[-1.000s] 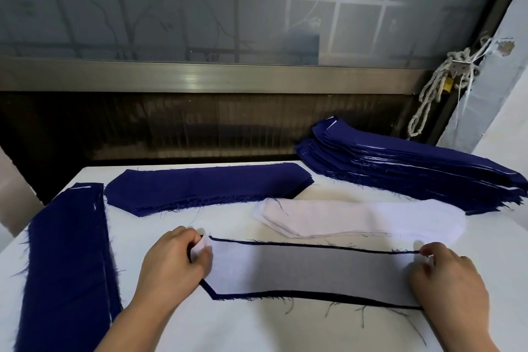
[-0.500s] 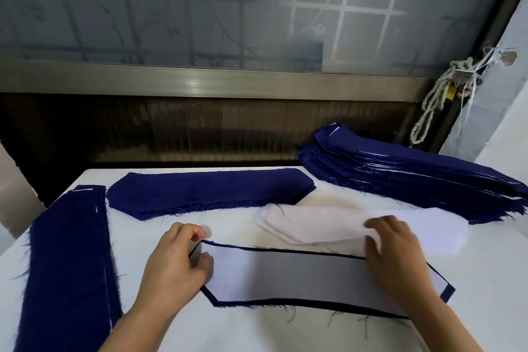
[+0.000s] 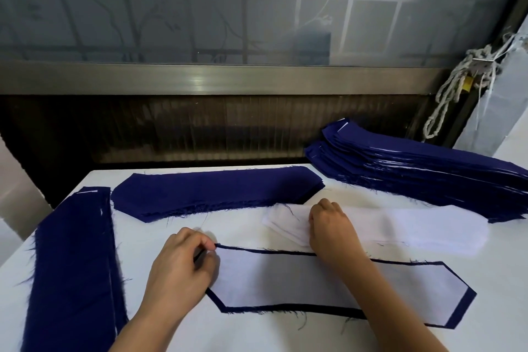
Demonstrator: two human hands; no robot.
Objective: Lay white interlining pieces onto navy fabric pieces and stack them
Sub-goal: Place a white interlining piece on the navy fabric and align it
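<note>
Right hand (image 3: 333,226) has left the paired piece's far end and now rests with curled fingers on the white interlining pile (image 3: 414,233), though I cannot tell whether it has pinched a sheet; the left hand (image 3: 183,264) pinches the left tip of the navy piece (image 3: 462,312) on the tabletop (image 3: 257,334). That piece already carries its interlining sheet (image 3: 300,283), so one pair looks laid but unstacked, and the navy pile (image 3: 217,191) behind suggests many remain

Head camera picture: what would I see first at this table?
The tall stack of navy pieces at the back right stands out. In front lies a navy piece covered with white interlining; the left hand pinches its left end, and the right hand grips the white interlining pile behind it.
</note>
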